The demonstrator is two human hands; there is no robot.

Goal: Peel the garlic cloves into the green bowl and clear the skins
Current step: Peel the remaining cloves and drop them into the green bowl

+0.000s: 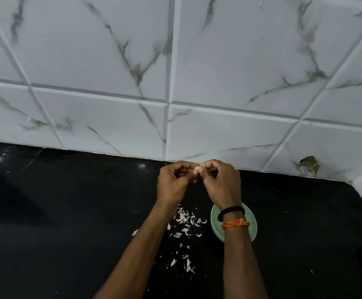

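Both the left hand (173,182) and right hand (221,182) pinch one garlic clove (198,168) mid-frame, the green bowl (215,221) lying below, under the right wrist.

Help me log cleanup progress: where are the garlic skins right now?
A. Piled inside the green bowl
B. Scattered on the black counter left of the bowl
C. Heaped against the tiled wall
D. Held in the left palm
B: the garlic skins lie loose on the black counter, left of the green bowl.
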